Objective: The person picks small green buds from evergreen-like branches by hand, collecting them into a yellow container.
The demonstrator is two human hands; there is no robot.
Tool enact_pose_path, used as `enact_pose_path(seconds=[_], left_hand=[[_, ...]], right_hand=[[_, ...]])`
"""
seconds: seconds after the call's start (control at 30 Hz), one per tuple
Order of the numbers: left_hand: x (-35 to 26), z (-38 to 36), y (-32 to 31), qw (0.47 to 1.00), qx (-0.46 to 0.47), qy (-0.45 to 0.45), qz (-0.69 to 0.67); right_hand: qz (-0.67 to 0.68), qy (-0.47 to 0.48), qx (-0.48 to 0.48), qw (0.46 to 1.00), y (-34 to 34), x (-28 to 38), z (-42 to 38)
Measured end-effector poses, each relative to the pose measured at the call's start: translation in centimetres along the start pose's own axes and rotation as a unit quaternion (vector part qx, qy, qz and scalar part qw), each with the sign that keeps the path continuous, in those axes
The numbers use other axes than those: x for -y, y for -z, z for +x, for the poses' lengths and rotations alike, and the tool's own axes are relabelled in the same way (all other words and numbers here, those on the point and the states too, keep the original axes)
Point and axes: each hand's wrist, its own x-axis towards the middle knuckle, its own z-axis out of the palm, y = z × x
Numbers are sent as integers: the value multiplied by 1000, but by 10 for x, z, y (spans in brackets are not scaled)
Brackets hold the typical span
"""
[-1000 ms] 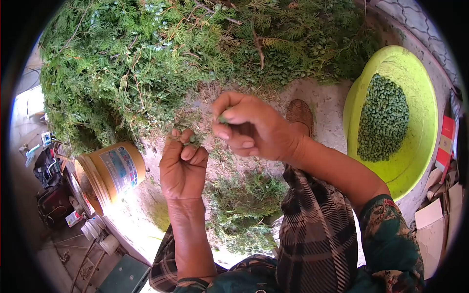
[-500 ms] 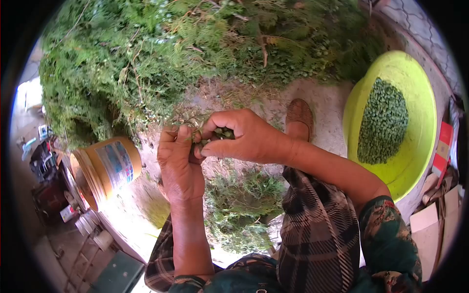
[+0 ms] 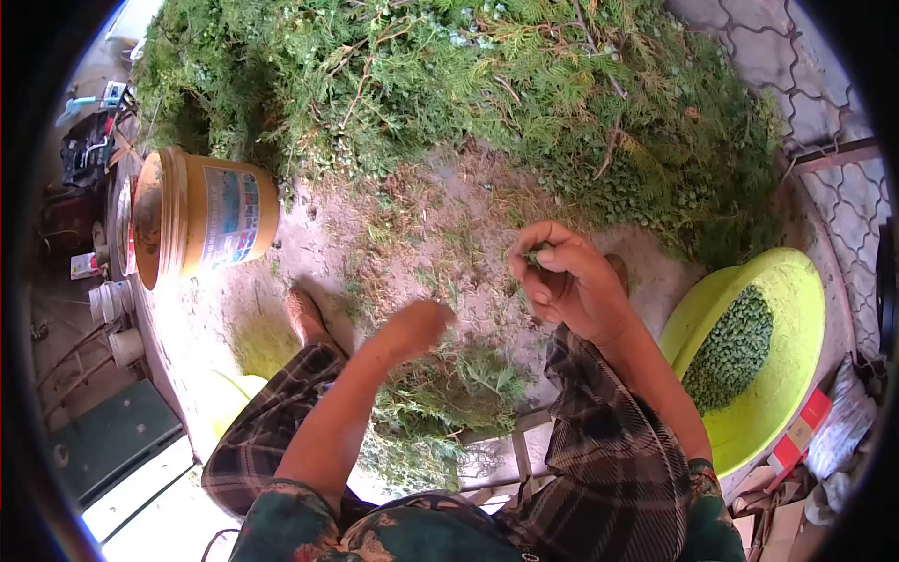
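My left hand (image 3: 417, 330) is smeared by motion above the littered ground, so its fingers and anything in them cannot be made out. My right hand (image 3: 571, 281) is curled, thumb against the fingers, around small green cones that partly show between them. Below and between the hands lies a small heap of green sprigs (image 3: 459, 389). A big pile of evergreen branches (image 3: 449, 84) spreads beyond both hands. To the right, a yellow-green basin (image 3: 796, 375) holds a mass of small green cones (image 3: 732, 351).
A yellow bucket (image 3: 220, 214) lies on its side at the left. A dark green box (image 3: 112, 436) is at the lower left. Cardboard (image 3: 777, 529) and a red box (image 3: 803, 426) lie at the lower right. A metal bar frame (image 3: 520, 450) crosses below the sprigs.
My hands, together before, are now apart: the left has moved down and right, the right has moved right. The camera view has shifted, and the basin and bucket appear elsewhere in it.
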Motion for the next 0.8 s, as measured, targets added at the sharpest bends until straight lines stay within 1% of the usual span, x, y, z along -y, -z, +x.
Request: enact_pose_path(seconds=[0.03,0.07,0.1,0.13,0.2,0.23,0.3,0.33,0.4,0.43,0.47,0.5,0.53,0.57,0.63,0.67,0.73,0.77,0.8], left_hand=[[35,15,-1,990,-131,-16,-49],[61,28,5,960,-260,-31,-98],[60,31,21,937,-335,52,-83],[59,34,37,902,-405,136,-66],[87,59,44,845,-507,146,-81],[92,67,50,847,-504,144,-83],[97,84,57,857,-465,220,-37],[98,88,57,860,-461,217,-39],[101,96,56,850,-462,247,-52],[98,94,58,858,-447,250,-46],[97,95,55,861,-444,245,-47],[96,95,52,853,-467,231,-20],[95,95,48,844,-490,216,6],[94,93,46,847,-488,213,5],[96,87,44,832,-489,255,-60],[101,85,40,833,-488,254,-61],[108,83,32,755,-594,214,-178],[108,82,29,742,-587,229,-229],[106,84,24,743,-586,228,-229]], right_hand=[[1,0,-6,1000,3,-2,0],[-16,-6,-19,1000,6,-3,2],[-34,-12,-31,999,10,-4,5],[-35,-12,-35,999,13,-4,8],[1,-66,-22,998,22,-5,14],[1,-66,-26,997,28,-8,18],[11,-103,-59,993,42,-15,24],[11,-102,-65,993,47,-18,26],[-31,-123,-113,985,53,-24,28],[-31,-121,-119,985,56,-26,29],[-60,-133,-119,982,58,-29,30],[-90,-145,-118,978,61,-31,31],[-90,-143,-124,978,63,-33,32],[-96,-145,-127,977,65,-36,33],[-103,-146,-131,975,67,-37,34],[-106,-145,-135,974,67,-38,34],[-106,-146,-140,974,70,-40,33],[-103,-144,-141,974,71,-41,32],[-99,-143,-143,974,72,-42,32]])
